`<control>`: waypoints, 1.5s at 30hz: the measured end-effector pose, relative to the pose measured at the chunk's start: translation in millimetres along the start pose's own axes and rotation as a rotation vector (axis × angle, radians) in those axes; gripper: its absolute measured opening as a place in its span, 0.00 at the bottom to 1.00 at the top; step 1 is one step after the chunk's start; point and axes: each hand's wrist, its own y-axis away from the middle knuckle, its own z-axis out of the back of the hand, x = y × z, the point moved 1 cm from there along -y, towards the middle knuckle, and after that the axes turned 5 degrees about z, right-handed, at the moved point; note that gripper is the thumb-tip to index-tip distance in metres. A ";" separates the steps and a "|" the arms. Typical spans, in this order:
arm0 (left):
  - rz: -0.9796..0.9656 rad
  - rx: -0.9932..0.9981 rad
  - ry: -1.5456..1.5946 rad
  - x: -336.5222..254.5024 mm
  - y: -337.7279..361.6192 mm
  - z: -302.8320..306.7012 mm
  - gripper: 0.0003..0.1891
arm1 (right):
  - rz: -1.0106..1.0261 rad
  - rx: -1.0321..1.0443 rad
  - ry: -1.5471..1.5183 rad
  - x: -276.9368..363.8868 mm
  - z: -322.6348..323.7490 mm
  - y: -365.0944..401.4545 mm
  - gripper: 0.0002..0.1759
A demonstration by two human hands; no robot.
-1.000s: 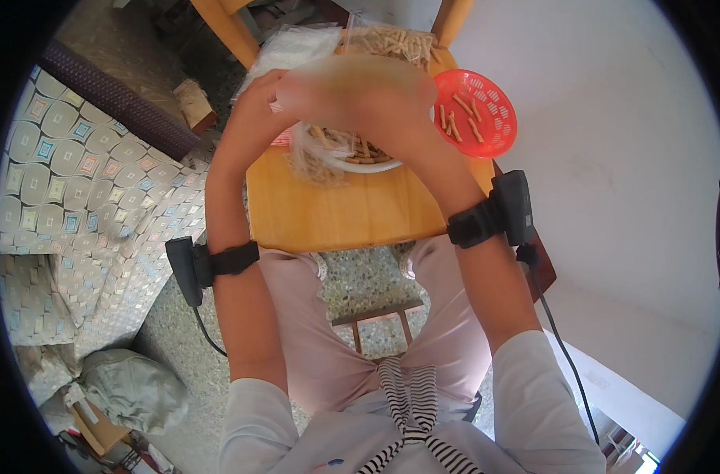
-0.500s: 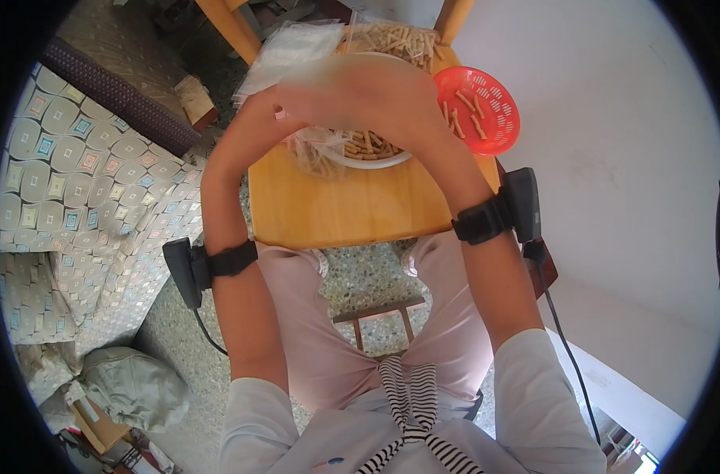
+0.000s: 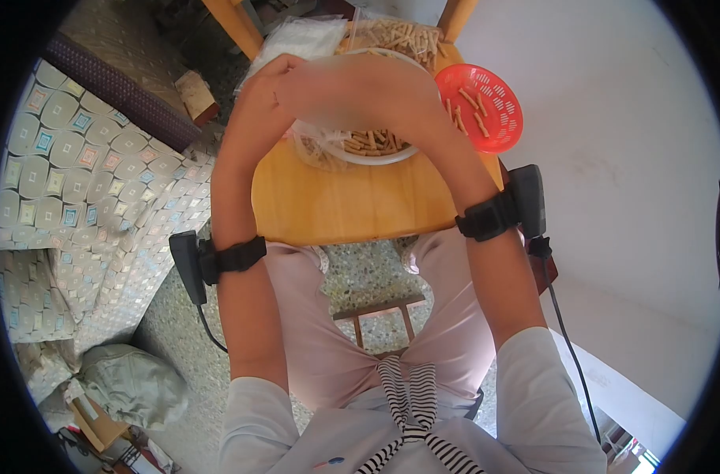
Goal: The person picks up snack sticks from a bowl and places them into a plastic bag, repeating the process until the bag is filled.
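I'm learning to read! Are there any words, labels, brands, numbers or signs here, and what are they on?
I can't read any words, labels, brands, numbers or signs here.
The little blue and red mark on the shirt is too small to read.

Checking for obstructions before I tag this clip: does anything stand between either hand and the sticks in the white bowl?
A clear bag overlaps the left near edge of the bowl. Nothing visible covers the near sticks; blur hides what lies beneath the left hand and right hand.
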 end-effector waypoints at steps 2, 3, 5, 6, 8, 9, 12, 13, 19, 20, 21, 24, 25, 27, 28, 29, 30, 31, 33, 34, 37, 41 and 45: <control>-0.033 -0.071 0.026 -4.9 -2.6 -3.7 0.13 | -0.044 -0.017 0.100 -10.1 0.0 0.4 0.08; -0.065 -0.140 0.054 -6.4 -3.0 -4.9 0.13 | -0.048 -0.016 0.099 -15.6 0.6 2.7 0.08; -0.115 -0.156 0.016 -6.2 -3.9 -9.3 0.12 | -0.115 0.133 0.248 -27.3 1.0 11.0 0.19; -0.171 -0.178 -0.026 -8.8 -5.0 -10.1 0.11 | -0.118 0.132 0.250 -33.0 0.1 16.1 0.19; -0.157 -0.196 -0.010 -12.6 -4.8 -10.7 0.11 | -0.038 0.334 0.383 -43.6 -6.2 24.9 0.23; -0.143 -0.214 0.007 -16.1 -4.4 -11.4 0.10 | -0.039 0.334 0.382 -39.1 -5.9 23.7 0.23; -0.140 -0.225 0.003 -24.7 -3.6 -16.7 0.11 | -0.067 0.386 0.479 -32.2 -7.7 22.2 0.24; -0.138 -0.224 0.004 -23.4 -4.0 -20.9 0.11 | -0.063 0.372 0.490 -32.9 -9.5 23.1 0.24; -0.149 -0.028 -0.362 -4.5 -6.8 -48.0 0.13 | -0.002 0.288 0.645 -43.2 -19.7 27.3 0.24; -0.143 -0.067 -0.355 -1.3 -7.6 -50.8 0.13 | -0.007 0.260 0.662 -44.1 -20.5 27.1 0.23; -0.138 -0.106 -0.350 -1.8 -8.3 -51.4 0.13 | -0.006 0.260 0.661 -41.5 -19.0 25.9 0.23; -0.056 -0.199 -0.282 -2.9 -7.4 -52.7 0.13 | -0.068 0.243 0.660 -41.3 -11.5 25.9 0.21; -0.057 -0.199 -0.281 -4.0 -8.0 -52.8 0.13 | -0.059 0.204 0.605 -43.7 -11.6 26.4 0.19; -0.024 -0.210 -0.359 -4.5 -7.7 -51.8 0.14 | -0.049 0.166 0.548 -45.9 -10.5 25.0 0.18; -0.023 -0.209 -0.359 -4.6 -7.2 -52.0 0.14 | -0.097 0.188 0.490 -46.6 -8.3 23.5 0.18; -0.021 -0.202 -0.358 -4.8 -7.1 -52.9 0.14 | -0.145 0.209 0.432 -47.2 -6.3 22.7 0.18; -0.019 -0.195 -0.356 -4.8 -7.2 -54.2 0.15 | -0.146 0.210 0.433 -47.7 -5.3 22.8 0.18; -0.019 -0.195 -0.356 -4.9 -7.3 -55.5 0.15 | -0.156 0.208 0.428 -48.2 -4.5 22.6 0.18; -0.007 -0.137 -0.370 -4.7 -7.1 -58.0 0.15 | -0.166 0.206 0.422 -49.5 -2.4 21.0 0.18; -0.007 -0.137 -0.370 -4.3 -6.4 -58.0 0.15 | -0.145 0.203 0.423 -50.7 -0.3 19.4 0.17; 0.061 -0.078 -0.409 0.2 -4.5 -59.5 0.15 | -0.118 0.172 0.423 -45.3 5.4 16.0 0.15; 0.068 -0.112 -0.340 -1.0 -4.2 -58.4 0.14 | -0.144 0.089 0.455 -31.6 13.0 9.5 0.12; 0.080 -0.059 -0.232 -7.7 -2.0 -55.3 0.13 | -0.154 0.004 0.402 -22.2 16.6 3.9 0.10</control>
